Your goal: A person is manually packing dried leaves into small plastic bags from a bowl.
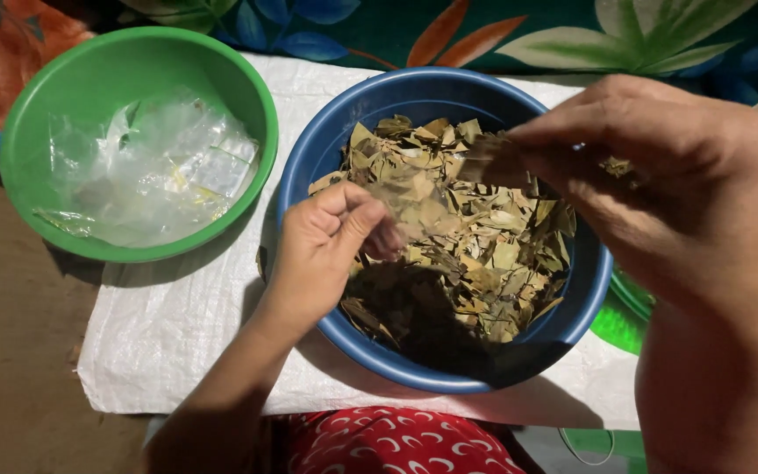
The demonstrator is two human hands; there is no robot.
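A blue bowl (326,149) full of dried brown-green leaves (484,254) sits in front of me on a white woven sack (186,333). My left hand (322,254) hovers over the bowl's near-left rim, its thumb and fingers pinching a blurred dried leaf (410,197). My right hand (660,184) is raised higher over the bowl's right side, fingertips pinched on the other end of that leaf near the bowl's middle, with a few leaf bits by its palm.
A green bowl (37,105) holding crumpled clear plastic bags (155,167) stands at the left, partly on the sack. Another green container's edge (620,312) shows at the right, behind my right arm. Floral cloth (572,35) lies at the back, brown floor at the left.
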